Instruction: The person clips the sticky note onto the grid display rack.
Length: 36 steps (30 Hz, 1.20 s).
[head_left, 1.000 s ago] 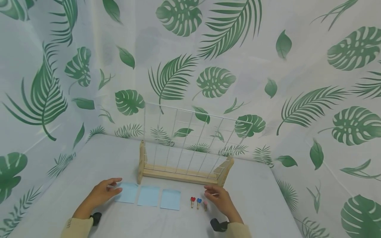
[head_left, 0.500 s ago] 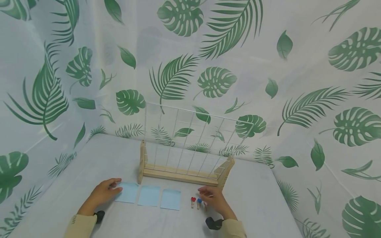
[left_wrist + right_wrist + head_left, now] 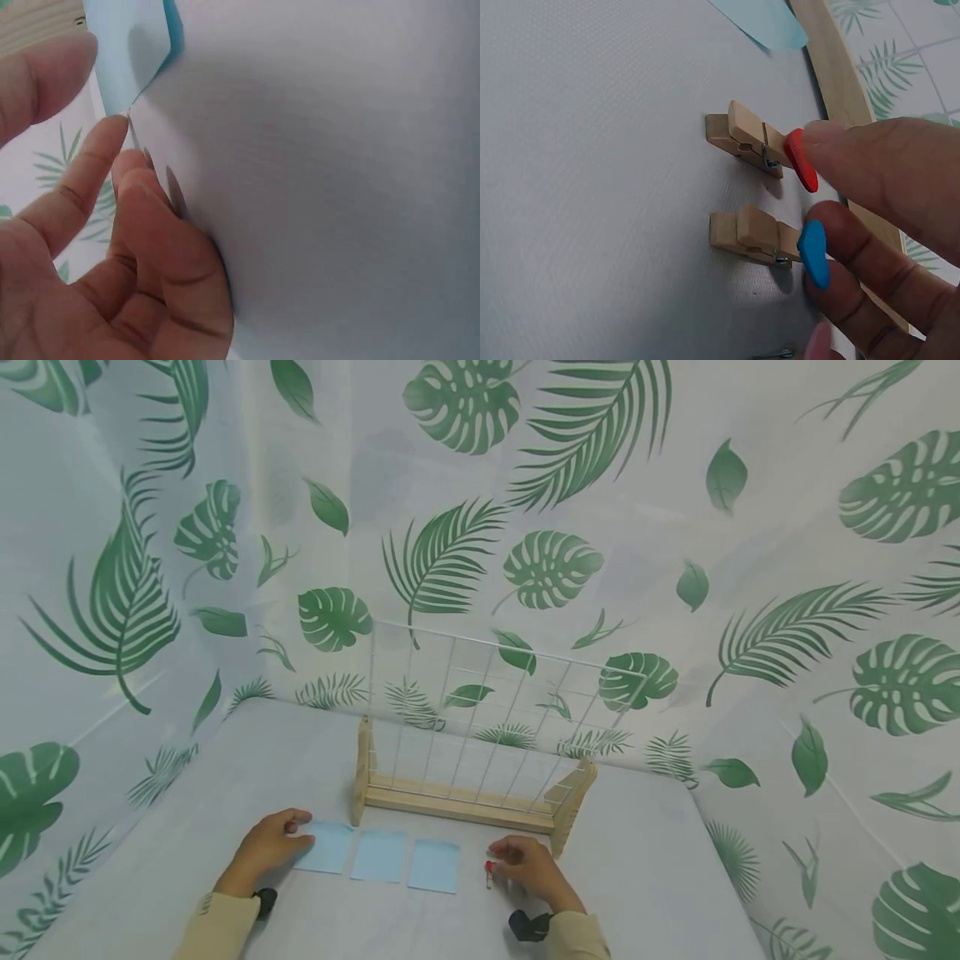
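Observation:
My left hand (image 3: 268,847) rests at the left edge of the leftmost light blue paper sheet (image 3: 327,848), thumb and forefinger apart. In the left wrist view, a fingertip reaches the corner of the blue sheet (image 3: 127,56), and other fingers lie loosely bent on the table. Over a row of small wooden clothespins hovers my right hand (image 3: 529,865). In the right wrist view, its thumb overlaps the red heart of one clothespin (image 3: 746,131), and two fingers are close behind the blue-heart clothespin (image 3: 759,231). Contact is uncertain. A pink heart (image 3: 820,343) shows at the bottom edge.
Two more blue sheets, the middle one (image 3: 379,856) and the right one (image 3: 434,865), lie in the row. Behind them stands a white wire grid on a wooden base (image 3: 461,807). A leaf-patterned curtain (image 3: 630,543) surrounds the white table (image 3: 645,852).
My right hand has moved left and slightly down, from beside the pink clothespin to the red one, covering the others in the head view. The left hand stays by the leftmost sheet.

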Motion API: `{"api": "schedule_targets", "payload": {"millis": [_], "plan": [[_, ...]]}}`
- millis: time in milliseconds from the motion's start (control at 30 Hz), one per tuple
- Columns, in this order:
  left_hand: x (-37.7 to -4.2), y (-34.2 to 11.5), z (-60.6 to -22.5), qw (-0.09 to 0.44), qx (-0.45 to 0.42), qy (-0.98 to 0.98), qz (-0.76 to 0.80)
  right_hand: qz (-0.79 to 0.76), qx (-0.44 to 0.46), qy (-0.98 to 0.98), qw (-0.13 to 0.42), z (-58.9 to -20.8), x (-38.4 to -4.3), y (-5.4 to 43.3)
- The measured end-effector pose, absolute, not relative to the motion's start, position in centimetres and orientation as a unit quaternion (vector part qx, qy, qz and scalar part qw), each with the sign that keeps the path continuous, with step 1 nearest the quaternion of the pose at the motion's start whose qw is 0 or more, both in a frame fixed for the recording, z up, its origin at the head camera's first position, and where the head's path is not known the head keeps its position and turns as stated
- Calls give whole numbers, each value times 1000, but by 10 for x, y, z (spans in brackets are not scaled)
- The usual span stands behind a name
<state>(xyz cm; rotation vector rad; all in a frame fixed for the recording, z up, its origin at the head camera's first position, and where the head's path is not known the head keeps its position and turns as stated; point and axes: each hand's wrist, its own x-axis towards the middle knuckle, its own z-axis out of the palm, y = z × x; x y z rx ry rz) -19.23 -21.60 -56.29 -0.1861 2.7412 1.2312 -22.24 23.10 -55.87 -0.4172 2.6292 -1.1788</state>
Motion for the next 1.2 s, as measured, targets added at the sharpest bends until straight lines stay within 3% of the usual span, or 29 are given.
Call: {"api": "schedule_targets", "payload": {"millis": [667, 1200], "plan": [[-195, -205, -557, 84, -143, 914, 371, -370, -122, 916, 94, -558, -215, 224], [-190, -222, -550, 61, -80, 914, 394, -389, -177, 900, 80, -546, -216, 224]]}}
